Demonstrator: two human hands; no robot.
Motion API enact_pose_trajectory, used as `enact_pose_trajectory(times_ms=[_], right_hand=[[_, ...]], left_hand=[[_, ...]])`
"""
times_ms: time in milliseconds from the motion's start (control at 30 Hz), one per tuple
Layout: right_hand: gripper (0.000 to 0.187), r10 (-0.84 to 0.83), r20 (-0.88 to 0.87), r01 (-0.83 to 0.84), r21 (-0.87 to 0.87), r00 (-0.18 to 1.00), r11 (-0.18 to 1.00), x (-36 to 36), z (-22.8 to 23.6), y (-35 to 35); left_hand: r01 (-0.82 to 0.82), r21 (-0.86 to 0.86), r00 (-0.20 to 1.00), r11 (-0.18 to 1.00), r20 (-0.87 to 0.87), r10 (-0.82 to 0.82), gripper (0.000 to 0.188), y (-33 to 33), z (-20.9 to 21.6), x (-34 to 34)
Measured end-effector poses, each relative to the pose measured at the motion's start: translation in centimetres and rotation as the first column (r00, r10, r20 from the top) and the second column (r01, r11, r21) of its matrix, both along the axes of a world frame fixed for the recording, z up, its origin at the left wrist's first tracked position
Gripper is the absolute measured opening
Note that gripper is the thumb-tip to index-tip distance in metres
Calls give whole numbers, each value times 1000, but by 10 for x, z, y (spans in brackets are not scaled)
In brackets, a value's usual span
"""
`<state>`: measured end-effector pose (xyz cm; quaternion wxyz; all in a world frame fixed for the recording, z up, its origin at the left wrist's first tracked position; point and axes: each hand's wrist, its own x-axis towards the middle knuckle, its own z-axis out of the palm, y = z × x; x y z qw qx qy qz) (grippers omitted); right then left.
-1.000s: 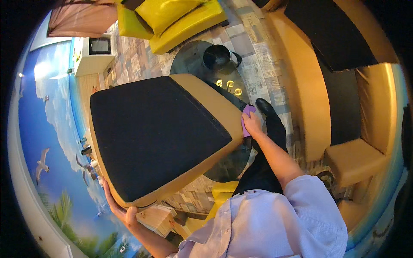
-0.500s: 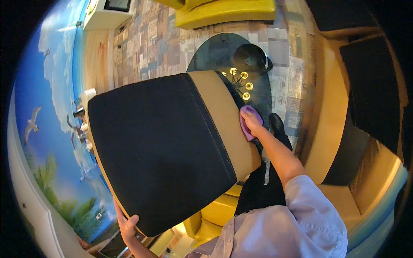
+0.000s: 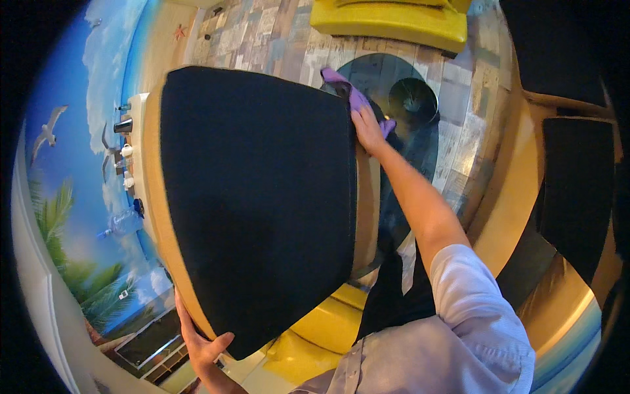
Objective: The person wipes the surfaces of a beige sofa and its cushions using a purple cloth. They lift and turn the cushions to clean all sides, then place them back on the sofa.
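A large sofa cushion (image 3: 262, 203), black on its broad face and tan along its sides, stands tilted in front of me. My left hand (image 3: 202, 341) grips its near left edge, with the thumb on the black face. My right hand (image 3: 369, 131) holds a purple cloth (image 3: 359, 100) against the cushion's far right edge. Part of the cloth hangs loose past the far corner, while my fingers are partly hidden by it. The cushion's underside is out of sight.
Beyond the cushion is a dark glass table (image 3: 420, 148) with a round dark bowl (image 3: 413, 102). A yellow seat (image 3: 387, 23) stands at the far side, and a tan and black sofa (image 3: 505, 203) at right. White cups (image 3: 127, 178) and a bottle (image 3: 125, 222) sit at left.
The cushion has turned, so less of its tan right side shows. My right hand and the purple cloth have moved farther away toward the far corner, and the cloth is more spread out.
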<state>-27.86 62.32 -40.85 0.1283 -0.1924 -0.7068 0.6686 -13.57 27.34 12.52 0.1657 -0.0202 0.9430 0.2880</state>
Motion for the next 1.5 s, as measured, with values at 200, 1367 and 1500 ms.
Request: enact_pose_trajectory(times_ms=[200, 1367, 1500], right_hand=[[60, -141, 333, 345, -703, 932, 622, 137, -89, -75], [53, -245, 9, 133, -860, 970, 493, 408, 317, -25], [71, -130, 133, 182, -834, 983, 521, 425, 379, -45]], left_hand=[[470, -239, 844, 850, -160, -512, 134, 4, -4, -32], [759, -347, 343, 551, -505, -792, 115, -230, -36, 136], [824, -282, 278, 492, -556, -783, 105, -243, -41, 169]])
